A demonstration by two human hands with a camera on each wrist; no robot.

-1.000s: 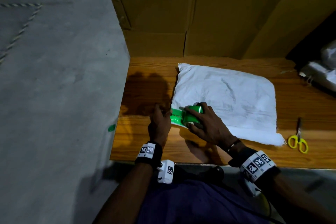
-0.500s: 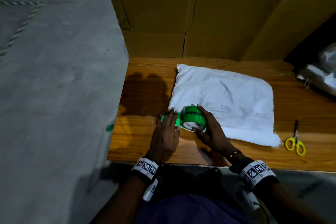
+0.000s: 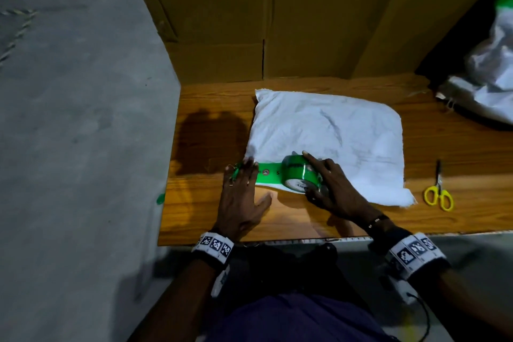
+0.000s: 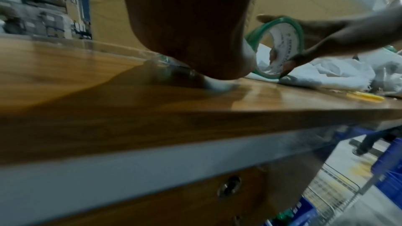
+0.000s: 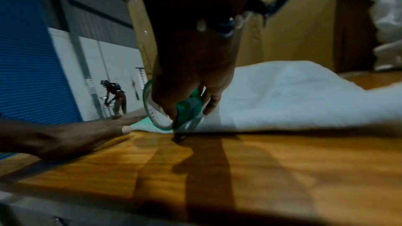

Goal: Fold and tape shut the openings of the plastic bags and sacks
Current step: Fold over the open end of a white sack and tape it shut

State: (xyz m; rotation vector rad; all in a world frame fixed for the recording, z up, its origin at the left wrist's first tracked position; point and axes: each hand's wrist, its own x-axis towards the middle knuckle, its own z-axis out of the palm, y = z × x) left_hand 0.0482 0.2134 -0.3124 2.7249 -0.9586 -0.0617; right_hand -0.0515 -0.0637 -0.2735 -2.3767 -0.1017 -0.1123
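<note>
Checkered wristbands [image 3: 215, 245]; purple garment [image 3: 291, 319]

Dim room: wooden table [image 3: 211, 125], cardboard wall [image 3: 305, 8], seemingly concrete floor [image 3: 77, 119].

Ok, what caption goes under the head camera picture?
Left hand presses green tape strip down while right hand holds the tape roll on a white sack.

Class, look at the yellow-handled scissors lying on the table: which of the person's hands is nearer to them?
Right. The right hand grips the green tape roll partway toward the scissors, with bare table between; the left hand presses the tape end farther away, beyond the roll.
</note>
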